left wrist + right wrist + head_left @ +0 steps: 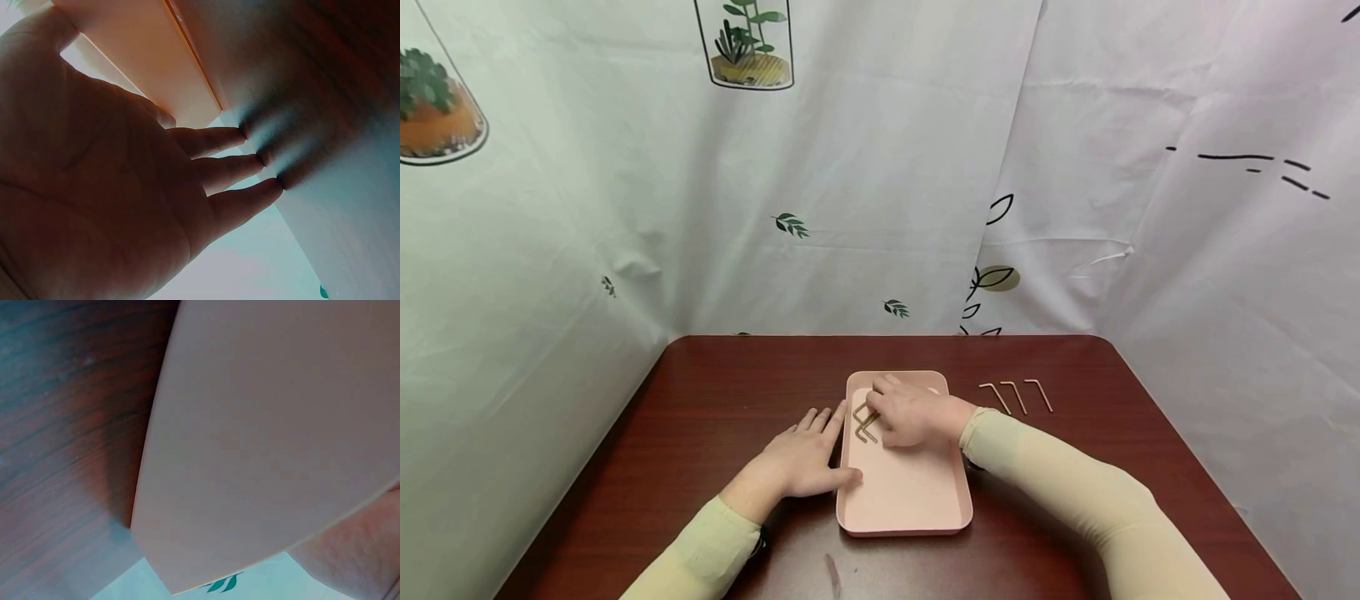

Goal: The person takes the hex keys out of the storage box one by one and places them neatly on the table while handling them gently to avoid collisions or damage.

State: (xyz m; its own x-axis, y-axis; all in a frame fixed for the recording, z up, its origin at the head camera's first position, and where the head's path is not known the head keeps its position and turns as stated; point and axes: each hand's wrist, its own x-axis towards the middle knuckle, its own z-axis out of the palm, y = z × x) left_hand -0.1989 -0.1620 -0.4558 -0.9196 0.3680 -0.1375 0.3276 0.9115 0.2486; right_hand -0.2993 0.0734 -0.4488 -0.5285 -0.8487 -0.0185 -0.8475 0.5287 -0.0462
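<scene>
My right hand (913, 414) is over the pink tray (917, 500), its fingers bent down at several brass-coloured L-shaped hex keys (863, 432) near the tray's left side. The fingers cover part of these keys, and whether they pinch one cannot be seen. My left hand (808, 460) lies along the tray's left side with fingers extended, its thumb over the rim. In the left wrist view, the palm and spread fingers are beside the tray wall. The right wrist view shows mostly the outer side of the tray (262, 437), with part of the right hand (356, 550) beyond its rim.
Three more L-shaped hex keys (1015, 397) lie side by side on the dark red wooden table (737, 375), right of the tray. White printed curtains (880, 167) surround the table's back and sides. A dark smudge (832, 575) marks the tabletop near the front.
</scene>
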